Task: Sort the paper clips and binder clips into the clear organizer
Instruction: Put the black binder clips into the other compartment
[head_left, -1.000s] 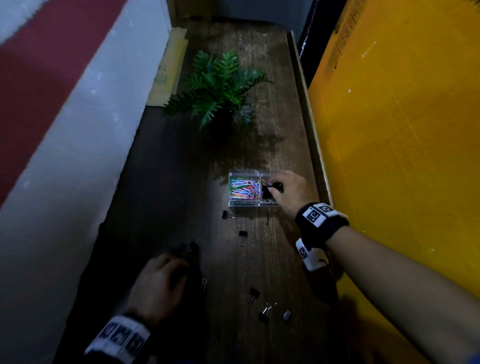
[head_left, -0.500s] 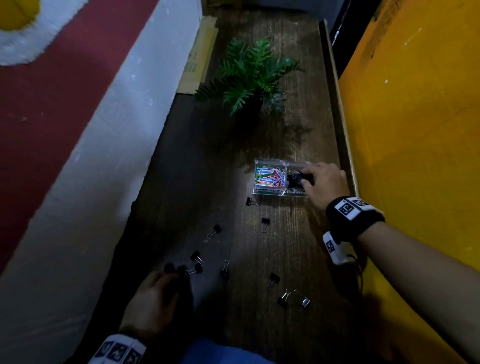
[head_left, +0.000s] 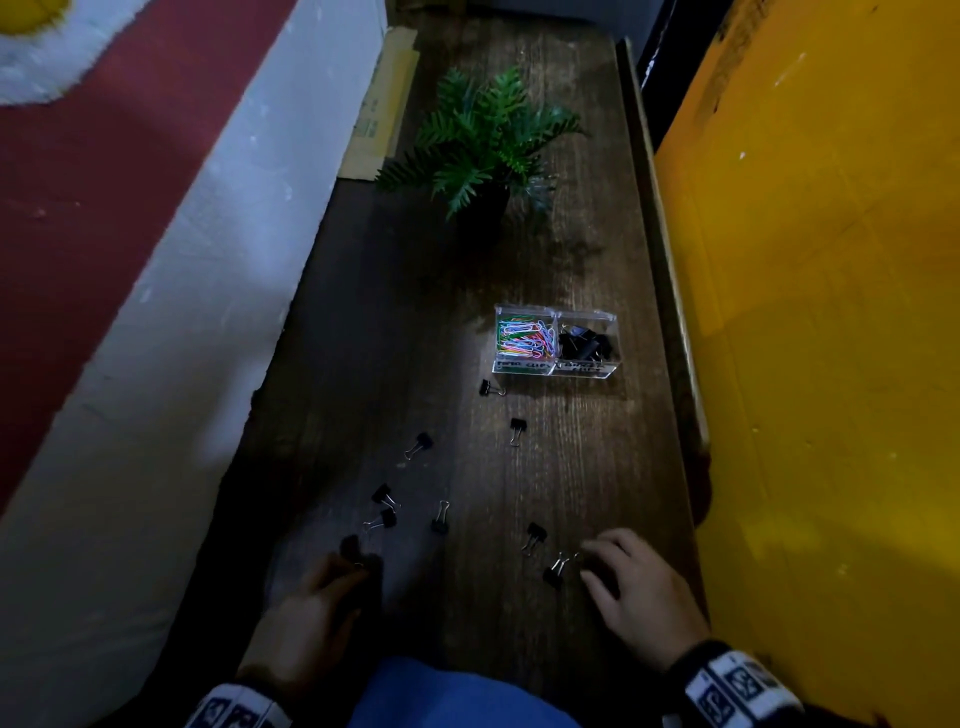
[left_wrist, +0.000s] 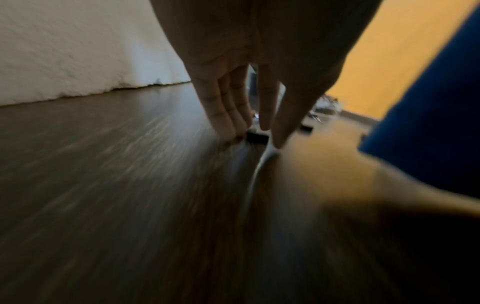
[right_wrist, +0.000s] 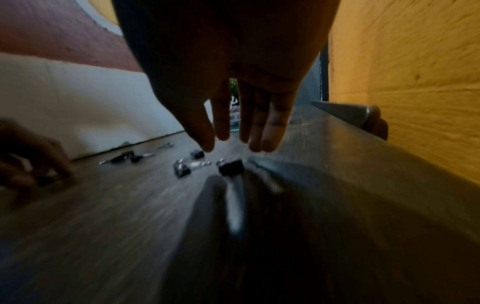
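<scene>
so the organizer sits on the table toward the right edge, with a fern in a dark pot behind it. it's a clear box with two compartments: the left one has the colourful paper clips, the right one has a pile of black binder clips. there are labels on the front wall but i can't read them.

a bunch of binder clips are scattered loose on the table. one clip is just beside the organizer's front left corner, another a bit nearer, and a few more lie spread toward the left.

right hand hovers low over the near right part of the table, fingers straight-ish and spread, gripping nothing. in the right wrist view its fingertips hang just above a clip, not touching it.

left hand is down at the near left, in shadow. in the left wrist view its fingers point down to the table with a small black clip right at the tips, between thumb and fingers. it's blurry, so i can't tell if it actually has hold of it or is just touching.

white wall on the left, yellow wall on the right.
</scene>
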